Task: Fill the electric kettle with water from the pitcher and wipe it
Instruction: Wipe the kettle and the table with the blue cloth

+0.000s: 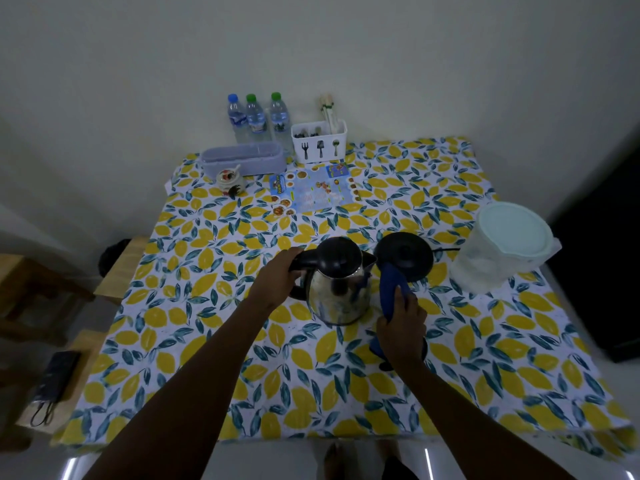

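Left hand (277, 277) grips kettle (337, 292); right hand (401, 329) clutches cloth (389, 284).

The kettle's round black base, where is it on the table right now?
In the head view the black base sits right of centre on the tablecloth, empty, just behind-right of the kettle and left of the lidded pitcher.

no text is legible (the leaflet (313, 192) and bottle labels (256, 124) blur).
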The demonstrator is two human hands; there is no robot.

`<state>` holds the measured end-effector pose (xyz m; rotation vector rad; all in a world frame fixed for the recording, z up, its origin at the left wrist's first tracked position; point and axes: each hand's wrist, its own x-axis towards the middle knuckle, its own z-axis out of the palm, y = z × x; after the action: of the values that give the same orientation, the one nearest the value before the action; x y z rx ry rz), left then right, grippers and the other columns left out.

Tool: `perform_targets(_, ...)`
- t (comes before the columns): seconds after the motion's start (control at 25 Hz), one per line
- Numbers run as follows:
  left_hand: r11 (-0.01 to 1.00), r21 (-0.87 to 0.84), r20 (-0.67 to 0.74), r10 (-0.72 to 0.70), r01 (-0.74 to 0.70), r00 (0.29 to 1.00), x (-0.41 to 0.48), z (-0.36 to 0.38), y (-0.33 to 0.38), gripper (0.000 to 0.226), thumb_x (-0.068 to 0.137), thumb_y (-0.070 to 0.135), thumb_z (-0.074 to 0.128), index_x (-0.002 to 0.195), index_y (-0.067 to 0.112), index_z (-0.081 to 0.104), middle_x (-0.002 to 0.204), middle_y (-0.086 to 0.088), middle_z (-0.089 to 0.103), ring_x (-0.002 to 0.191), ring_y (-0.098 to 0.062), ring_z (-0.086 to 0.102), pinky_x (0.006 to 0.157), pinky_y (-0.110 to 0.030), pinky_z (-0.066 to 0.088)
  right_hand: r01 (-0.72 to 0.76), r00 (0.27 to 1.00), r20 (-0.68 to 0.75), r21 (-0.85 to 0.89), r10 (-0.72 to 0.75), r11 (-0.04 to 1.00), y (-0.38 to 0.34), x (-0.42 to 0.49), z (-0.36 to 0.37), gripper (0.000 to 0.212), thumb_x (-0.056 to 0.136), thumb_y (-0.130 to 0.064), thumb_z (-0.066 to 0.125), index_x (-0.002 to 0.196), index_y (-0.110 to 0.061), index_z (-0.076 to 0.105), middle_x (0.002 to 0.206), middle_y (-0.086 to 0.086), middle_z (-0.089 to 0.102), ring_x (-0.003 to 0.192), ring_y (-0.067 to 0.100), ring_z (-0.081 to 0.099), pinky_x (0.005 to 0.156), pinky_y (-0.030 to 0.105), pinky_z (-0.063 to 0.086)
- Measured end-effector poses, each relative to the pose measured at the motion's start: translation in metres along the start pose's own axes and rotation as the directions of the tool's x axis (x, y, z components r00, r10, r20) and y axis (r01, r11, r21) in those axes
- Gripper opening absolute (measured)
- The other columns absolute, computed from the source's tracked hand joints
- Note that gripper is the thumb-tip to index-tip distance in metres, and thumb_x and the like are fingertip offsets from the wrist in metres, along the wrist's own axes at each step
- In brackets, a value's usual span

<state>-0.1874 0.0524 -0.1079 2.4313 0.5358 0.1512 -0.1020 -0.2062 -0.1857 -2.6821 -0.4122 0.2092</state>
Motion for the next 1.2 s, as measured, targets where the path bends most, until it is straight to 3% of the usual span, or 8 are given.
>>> perform_targets(0.24,0.998,-0.041,-0.157,-0.048,0.042,0.986,0.024,-0.001,0.009,0.033,0.092,0.014,0.054,0.124,0.020,0.053,0.115,-0.006,0.061,0.101,-0.022,0.056,0.082,-0.033,0.042,0.005,0.985,0.169,-0.245,0.037,0.970,0.010,0.024,0.010,0.074,0.087,-0.030,0.053,0.150,-0.015,0.017,0.152,0.016,0.025,0.133,0.040,0.027,0.093,0.054,0.043)
perform_targets(0.4,0.995,-0.028,-0.104,-0.095,0.092,0.990,0.048,-0.001,0.000,0.033,0.088,0.016,0.055,0.120,0.024,0.052,0.109,-0.006,0.061,0.100,-0.027,0.058,0.084,-0.042,0.048,0.046,0.939,0.340,-0.279,0.054,0.959,0.009,0.036,0.033,0.080,0.089,-0.050,0.047,0.151,-0.028,0.003,0.159,0.011,0.001,0.143,0.040,0.005,0.106,0.059,0.027)
perform_targets(0.52,0.994,-0.032,-0.098,-0.104,0.101,0.990,0.054,-0.001,-0.004,0.038,0.089,0.017,0.056,0.126,0.020,0.049,0.114,-0.004,0.061,0.106,-0.026,0.058,0.088,-0.041,0.047,0.072,0.942,0.335,-0.293,0.032,0.953,0.011,0.035,0.044,0.073,0.090,-0.063,0.030,0.149,-0.037,-0.002,0.160,0.008,-0.010,0.143,0.040,-0.002,0.106,0.062,0.020)
perform_targets(0.64,0.973,-0.151,-0.145,-0.195,0.173,0.970,0.036,0.014,-0.009,0.064,0.089,0.008,0.060,0.144,0.012,0.028,0.137,-0.009,0.049,0.119,-0.024,0.053,0.094,-0.040,0.045,0.047,0.968,0.249,-0.290,0.027,0.956,0.015,0.033,0.051,0.061,0.094,-0.055,0.027,0.149,-0.040,0.006,0.161,0.007,-0.002,0.143,0.039,0.005,0.105,0.061,0.025)
perform_targets(0.72,0.950,-0.181,-0.084,-0.272,0.253,0.959,0.016,0.032,-0.020,0.084,0.088,0.009,0.063,0.151,0.011,0.006,0.155,-0.015,0.028,0.132,-0.029,0.043,0.099,-0.044,0.044,0.055,0.975,0.220,-0.300,0.012,0.952,0.012,0.031,0.052,0.059,0.095,-0.049,0.034,0.149,-0.040,0.012,0.161,0.007,0.005,0.141,0.041,0.012,0.101,0.061,0.030)
perform_targets(0.84,0.920,-0.005,0.124,-0.389,0.393,0.913,-0.011,0.054,-0.040,0.099,0.086,0.023,0.069,0.151,0.015,-0.005,0.161,-0.011,0.009,0.144,-0.028,0.020,0.113,-0.047,0.031,0.126,0.968,0.249,-0.331,-0.042,0.935,0.005,0.018,0.057,0.059,0.095,-0.045,0.037,0.149,-0.038,0.014,0.161,0.006,0.008,0.139,0.042,0.019,0.096,0.058,0.037)
perform_targets(1.0,0.890,0.364,0.370,-0.409,0.275,0.834,-0.060,0.080,-0.061,0.107,0.079,0.045,0.072,0.152,0.016,0.000,0.161,-0.005,-0.011,0.146,-0.036,-0.011,0.116,-0.057,0.010,0.248,0.945,0.288,-0.320,-0.156,0.914,-0.012,-0.011,0.069,0.058,0.091,-0.044,0.048,0.146,-0.034,0.031,0.157,0.008,0.025,0.130,0.044,0.035,0.087,0.058,0.044)
perform_targets(1.2,0.850,0.392,0.335,-0.487,0.351,0.806,-0.096,0.089,-0.078,0.125,0.068,0.064,0.070,0.151,0.014,-0.010,0.159,-0.004,-0.021,0.145,-0.038,-0.015,0.115,-0.059,0.008,0.420,0.872,0.384,-0.265,-0.305,0.868,-0.059,-0.022,0.084,0.058,0.089,-0.034,0.053,0.144,-0.032,0.034,0.154,0.008,0.032,0.131,0.045,0.035,0.089,0.062,0.041)
